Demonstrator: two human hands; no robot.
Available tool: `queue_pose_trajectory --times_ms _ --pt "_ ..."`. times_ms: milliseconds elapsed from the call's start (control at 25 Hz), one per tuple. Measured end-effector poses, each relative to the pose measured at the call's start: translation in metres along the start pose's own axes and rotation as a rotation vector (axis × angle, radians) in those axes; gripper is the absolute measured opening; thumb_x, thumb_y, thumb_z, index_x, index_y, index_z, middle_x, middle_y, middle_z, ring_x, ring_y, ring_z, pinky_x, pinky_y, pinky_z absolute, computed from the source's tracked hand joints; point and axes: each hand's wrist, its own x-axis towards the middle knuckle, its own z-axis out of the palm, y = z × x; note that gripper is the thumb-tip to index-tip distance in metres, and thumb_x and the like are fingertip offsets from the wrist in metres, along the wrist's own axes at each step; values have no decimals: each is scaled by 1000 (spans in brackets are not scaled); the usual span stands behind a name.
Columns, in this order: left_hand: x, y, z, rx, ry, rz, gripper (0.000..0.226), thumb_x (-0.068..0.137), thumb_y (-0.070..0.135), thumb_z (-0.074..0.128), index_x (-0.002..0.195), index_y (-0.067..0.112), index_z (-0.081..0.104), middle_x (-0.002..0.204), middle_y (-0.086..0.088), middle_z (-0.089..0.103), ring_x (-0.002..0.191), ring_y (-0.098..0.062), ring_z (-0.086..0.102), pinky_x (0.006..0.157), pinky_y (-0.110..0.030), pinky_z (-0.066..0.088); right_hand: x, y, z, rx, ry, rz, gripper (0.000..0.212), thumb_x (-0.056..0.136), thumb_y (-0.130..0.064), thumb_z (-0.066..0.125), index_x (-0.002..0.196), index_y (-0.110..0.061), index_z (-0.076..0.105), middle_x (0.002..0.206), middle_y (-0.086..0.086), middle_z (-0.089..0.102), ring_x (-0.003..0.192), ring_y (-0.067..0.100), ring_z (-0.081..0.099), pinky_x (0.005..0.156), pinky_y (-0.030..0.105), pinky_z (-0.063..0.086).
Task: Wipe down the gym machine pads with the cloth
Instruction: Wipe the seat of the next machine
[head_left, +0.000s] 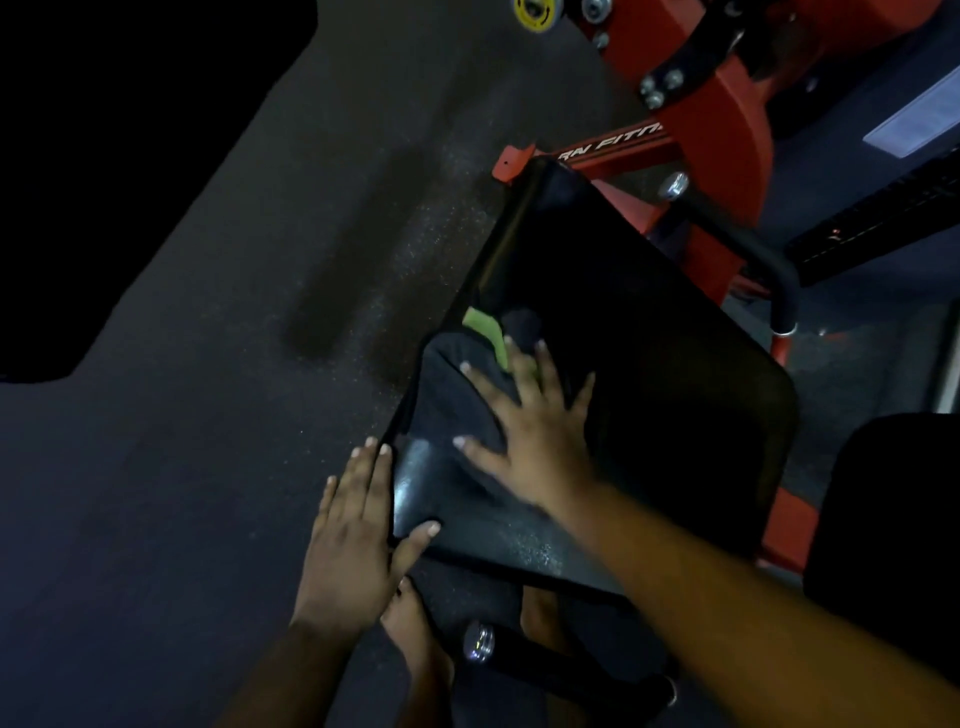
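Head view:
Pad: the black padded vinyl seat pad (649, 364) sits on the red steel machine frame (727, 130).
Cloth: the dark grey cloth with a green patch (457, 395) lies on the pad's left part, under the right hand's fingers.
Right hand (524, 431): fingers spread flat, pressing the cloth.
Left hand (353, 540): fingers straight along the pad's left edge, thumb on the pad's near corner.
Floor: dark speckled rubber floor (208, 415), left of the pad.

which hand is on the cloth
The right hand, fingers spread flat on the dark cloth atop the pad. The left hand only braces the pad's near-left corner.
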Motion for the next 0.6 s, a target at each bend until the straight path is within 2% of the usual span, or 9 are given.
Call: queue_pose_trajectory --times_ms 80,160,240,320,400,480,560,600 --pt "0 -2 0 -13 5 30 94 93 78 32 162 16 13 170 -4 14 157 -20 14 124 -52 24 57 17 -19 -20 32 5 82 82 -84 37 154 -55 13 170 -3 2 155 32 1 102 86 13" --pt "0 -4 1 -4 5 53 95 93 80 30 162 18 8 170 -5 12 157 -18 10 126 -48 18 106 18 -32 61 68 183 78 82 -82 38 153 -53 22 169 -5 4 156 30 1 103 86 10" --pt "-3 -6 -1 11 -20 78 99 91 82 28 162 17 6 171 -4 8 157 -16 6 127 -45 12 115 2 -28 89 143 316 73 84 -76 41 151 -46 33 169 -2 10 155 31 5 105 84 11" --pt "-4 -11 -8 28 -56 101 103 89 85 26 163 16 4 171 -3 4 157 -13 3 127 -45 11 78 -24 -15 52 182 296 71 88 -74 38 151 -42 35 169 2 12 155 32 9 107 81 15" --pt "-5 -19 -13 56 -101 127 105 88 86 24 163 16 1 170 0 -1 157 -12 1 127 -47 12 11 -46 5 23 117 174 70 91 -73 34 154 -42 27 170 3 7 156 32 5 110 78 11" --pt "-7 -28 -17 100 -148 164 103 89 85 19 162 17 -6 170 0 -4 157 -13 1 127 -50 15 -59 -42 27 23 52 103 75 90 -72 40 157 -45 18 170 3 8 156 31 6 111 77 11" --pt "-8 -32 -20 155 -156 205 100 91 83 17 161 17 -10 171 -2 -3 157 -16 3 126 -52 18 -107 -2 45 9 15 152 83 85 -73 44 158 -46 13 169 5 12 155 31 9 110 77 15" --pt "-8 -33 -21 177 -153 220 99 92 81 17 161 15 -10 171 -4 -3 157 -16 4 126 -52 18 -122 18 48 17 -9 253 86 83 -76 41 158 -43 15 168 7 14 155 30 8 110 77 16"
